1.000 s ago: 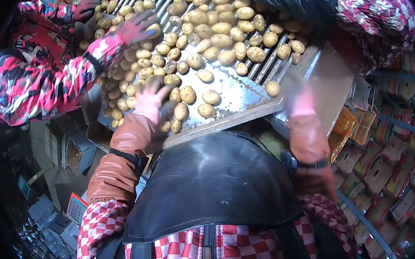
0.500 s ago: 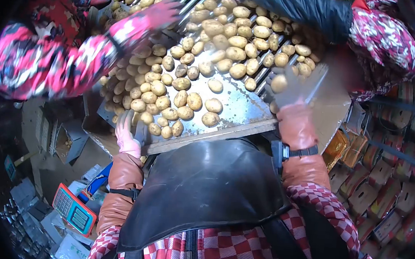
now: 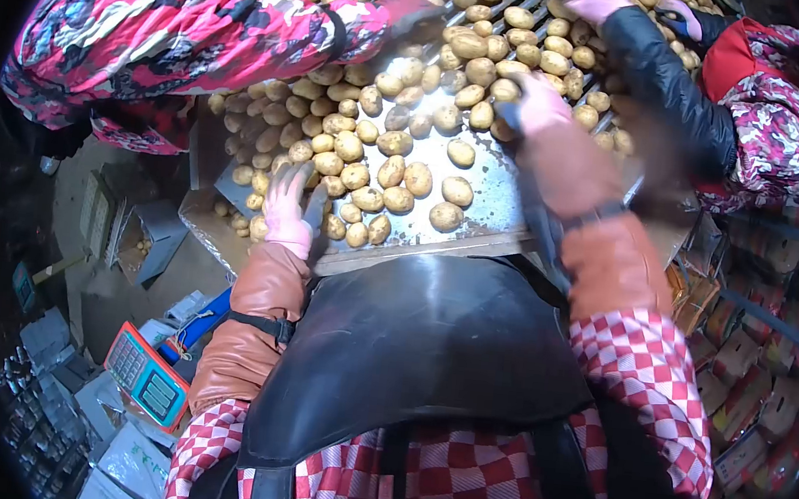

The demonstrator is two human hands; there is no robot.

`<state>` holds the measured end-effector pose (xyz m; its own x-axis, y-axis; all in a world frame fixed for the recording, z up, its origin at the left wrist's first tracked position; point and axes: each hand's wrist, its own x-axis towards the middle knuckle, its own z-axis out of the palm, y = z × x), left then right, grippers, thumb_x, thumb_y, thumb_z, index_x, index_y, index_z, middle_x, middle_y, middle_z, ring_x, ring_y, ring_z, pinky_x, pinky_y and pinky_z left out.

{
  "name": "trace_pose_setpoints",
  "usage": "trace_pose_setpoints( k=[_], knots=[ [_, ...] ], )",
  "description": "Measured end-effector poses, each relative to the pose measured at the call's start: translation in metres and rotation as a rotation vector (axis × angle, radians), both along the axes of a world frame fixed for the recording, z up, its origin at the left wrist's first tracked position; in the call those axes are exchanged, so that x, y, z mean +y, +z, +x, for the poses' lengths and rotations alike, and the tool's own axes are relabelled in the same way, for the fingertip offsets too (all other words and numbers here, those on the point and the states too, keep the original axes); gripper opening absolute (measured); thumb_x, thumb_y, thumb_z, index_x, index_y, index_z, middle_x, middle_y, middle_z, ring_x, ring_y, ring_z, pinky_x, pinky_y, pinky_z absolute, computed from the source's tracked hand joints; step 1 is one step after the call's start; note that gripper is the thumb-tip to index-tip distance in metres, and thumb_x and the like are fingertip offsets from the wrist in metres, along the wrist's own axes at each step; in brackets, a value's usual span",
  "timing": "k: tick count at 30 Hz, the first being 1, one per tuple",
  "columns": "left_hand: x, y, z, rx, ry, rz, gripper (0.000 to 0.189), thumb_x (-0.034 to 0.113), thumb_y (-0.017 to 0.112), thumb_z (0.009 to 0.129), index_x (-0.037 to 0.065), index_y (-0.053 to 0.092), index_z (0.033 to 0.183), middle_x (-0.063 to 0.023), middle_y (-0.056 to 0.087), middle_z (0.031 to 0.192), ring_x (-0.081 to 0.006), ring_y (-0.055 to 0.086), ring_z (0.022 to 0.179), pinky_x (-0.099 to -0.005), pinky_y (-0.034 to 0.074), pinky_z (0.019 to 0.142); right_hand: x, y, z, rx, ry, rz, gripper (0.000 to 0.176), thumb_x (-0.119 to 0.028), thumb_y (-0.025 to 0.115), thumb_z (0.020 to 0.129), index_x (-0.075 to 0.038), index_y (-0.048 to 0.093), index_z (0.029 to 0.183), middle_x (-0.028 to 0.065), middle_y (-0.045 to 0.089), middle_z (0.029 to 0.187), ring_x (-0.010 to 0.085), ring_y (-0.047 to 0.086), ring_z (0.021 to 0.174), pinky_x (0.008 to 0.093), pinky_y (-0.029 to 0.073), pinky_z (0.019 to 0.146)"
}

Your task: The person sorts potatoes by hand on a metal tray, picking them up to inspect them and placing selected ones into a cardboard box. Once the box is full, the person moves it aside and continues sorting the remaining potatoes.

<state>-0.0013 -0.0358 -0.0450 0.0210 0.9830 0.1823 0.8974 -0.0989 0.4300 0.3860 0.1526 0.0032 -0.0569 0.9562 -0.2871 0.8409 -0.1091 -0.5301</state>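
Observation:
Many potatoes lie on a metal tray and on the roller bars beyond it. At the tray's near left corner, my left hand, in a pink and grey glove, rests against the pile with its fingers apart, touching potatoes. My right hand, also gloved, reaches over the potatoes at the right of the tray. It is blurred, and its fingers are partly hidden, so whether it holds a potato cannot be made out.
One co-worker's sleeve and glove reach over the pile from the left. Another co-worker's dark sleeve comes in from the right. A scale stands at lower left, an open carton above it, and stacked boxes at right.
My right hand has moved forward and left, farther over the potatoes. The left co-worker's arm has reached farther right across the pile. The view has shifted slightly.

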Motion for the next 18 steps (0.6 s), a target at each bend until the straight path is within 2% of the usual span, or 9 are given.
trace_pose_setpoints(
  k=[1, 2, 4, 5, 7, 11, 13, 14, 18],
  knots=[
    [-0.003, -0.006, -0.008, -0.014, 0.030, 0.024, 0.048, 0.021, 0.072, 0.086, 0.011, 0.059, 0.132, -0.0145, 0.059, 0.132, -0.0367, 0.049, 0.129, -0.0485, 0.037, 0.110, -0.019, 0.004, 0.006, 0.434, -0.247, -0.167, 0.034, -0.022, 0.063, 0.091, -0.008, 0.067, 0.121, 0.0093, 0.069, 0.111, 0.0232, 0.068, 0.102, 0.0342, 0.052, 0.094],
    [-0.008, -0.009, -0.016, -0.026, 0.055, 0.044, 0.047, 0.022, 0.072, 0.087, 0.011, 0.060, 0.132, -0.0145, 0.059, 0.132, -0.0367, 0.048, 0.130, -0.0487, 0.037, 0.110, -0.059, 0.063, -0.004, 0.335, -0.293, -0.173, 0.034, -0.021, 0.065, 0.090, -0.007, 0.066, 0.121, 0.0087, 0.068, 0.109, 0.0220, 0.067, 0.099, 0.0330, 0.052, 0.092],
    [-0.014, -0.010, -0.032, -0.002, 0.086, 0.003, 0.046, 0.022, 0.070, 0.088, 0.012, 0.060, 0.132, -0.0146, 0.059, 0.132, -0.0363, 0.049, 0.129, -0.0485, 0.037, 0.109, -0.110, -0.008, 0.066, 1.460, -0.583, -0.078, 0.031, -0.015, 0.066, 0.089, -0.004, 0.064, 0.118, 0.0090, 0.067, 0.106, 0.0207, 0.066, 0.095, 0.0335, 0.054, 0.086],
    [-0.016, -0.010, -0.037, 0.021, 0.114, -0.032, 0.045, 0.022, 0.068, 0.089, 0.012, 0.060, 0.132, -0.0148, 0.059, 0.132, -0.0359, 0.050, 0.129, -0.0483, 0.037, 0.109, -0.137, -0.012, 0.091, 1.636, -0.607, 0.004, 0.030, -0.013, 0.066, 0.089, -0.002, 0.063, 0.117, 0.0091, 0.067, 0.105, 0.0200, 0.065, 0.093, 0.0337, 0.055, 0.083],
    [-0.006, -0.002, -0.044, 0.017, 0.100, -0.021, 0.043, 0.025, 0.066, 0.091, 0.013, 0.060, 0.132, -0.0148, 0.059, 0.132, -0.0345, 0.051, 0.128, -0.0468, 0.037, 0.109, -0.176, 0.001, 0.123, 1.475, -0.836, 0.207, 0.031, -0.011, 0.065, 0.090, -0.001, 0.060, 0.120, 0.0103, 0.066, 0.106, 0.0197, 0.065, 0.095, 0.0338, 0.056, 0.083],
    [0.049, -0.010, -0.066, 0.055, 0.112, -0.137, 0.062, -0.007, 0.045, 0.077, 0.014, 0.059, 0.134, -0.0168, 0.062, 0.128, -0.0360, 0.052, 0.126, -0.0447, 0.040, 0.107, -0.218, -0.009, 0.188, 1.082, -1.164, 0.414, 0.040, -0.013, 0.064, 0.094, -0.002, 0.051, 0.130, 0.0124, 0.065, 0.116, 0.0213, 0.065, 0.106, 0.0323, 0.055, 0.092],
    [0.084, -0.019, -0.063, 0.007, 0.210, -0.284, 0.046, 0.030, 0.057, 0.090, 0.014, 0.060, 0.133, -0.0181, 0.063, 0.127, -0.0361, 0.054, 0.125, -0.0440, 0.041, 0.107, -0.234, -0.051, 0.195, 1.123, -1.245, 0.525, 0.043, -0.014, 0.065, 0.094, -0.003, 0.049, 0.132, 0.0125, 0.063, 0.119, 0.0220, 0.064, 0.109, 0.0314, 0.055, 0.093],
    [0.098, -0.015, -0.055, 0.013, 0.251, -0.387, 0.049, 0.043, 0.060, 0.095, 0.015, 0.060, 0.134, -0.0188, 0.062, 0.130, -0.0364, 0.053, 0.128, -0.0448, 0.040, 0.108, -0.241, -0.077, 0.190, 0.930, -0.920, 0.437, 0.043, -0.012, 0.066, 0.093, -0.003, 0.050, 0.133, 0.0122, 0.062, 0.121, 0.0225, 0.063, 0.112, 0.0312, 0.054, 0.094],
    [0.049, -0.003, 0.010, 0.329, -0.048, -0.295, 0.058, 0.049, 0.061, 0.091, 0.024, 0.052, 0.143, -0.0189, 0.038, 0.154, -0.0421, 0.031, 0.144, -0.0604, 0.024, 0.116, -0.181, -0.010, 0.059, 1.067, -0.855, -0.108, 0.043, -0.007, 0.068, 0.092, -0.002, 0.055, 0.132, 0.0104, 0.064, 0.111, 0.0215, 0.066, 0.100, 0.0306, 0.056, 0.083]
  ],
)
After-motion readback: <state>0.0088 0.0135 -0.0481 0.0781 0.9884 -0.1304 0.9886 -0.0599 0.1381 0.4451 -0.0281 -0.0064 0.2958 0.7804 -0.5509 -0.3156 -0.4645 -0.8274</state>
